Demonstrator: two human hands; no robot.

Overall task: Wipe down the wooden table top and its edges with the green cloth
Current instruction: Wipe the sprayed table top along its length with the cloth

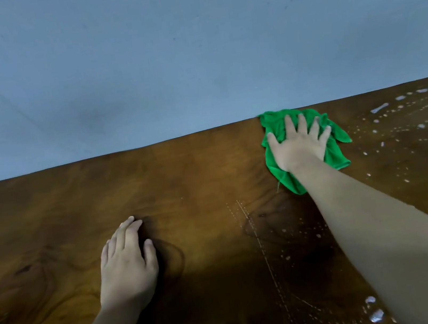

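The dark wooden table top [196,181] fills the lower half of the head view. A crumpled green cloth [338,154] lies at the table's far edge, right of centre. My right hand [298,145] presses flat on the cloth with its fingers spread, arm stretched forward. My left hand [127,265] rests palm down on the bare wood nearer to me, fingers together, holding nothing. Droplets and wet streaks [407,114] cover the wood to the right of the cloth.
A plain blue-grey wall [162,58] rises directly behind the table's far edge. A thin dotted line of droplets [259,241] runs toward me between my arms. More wet patches [374,313] sit near the bottom right.
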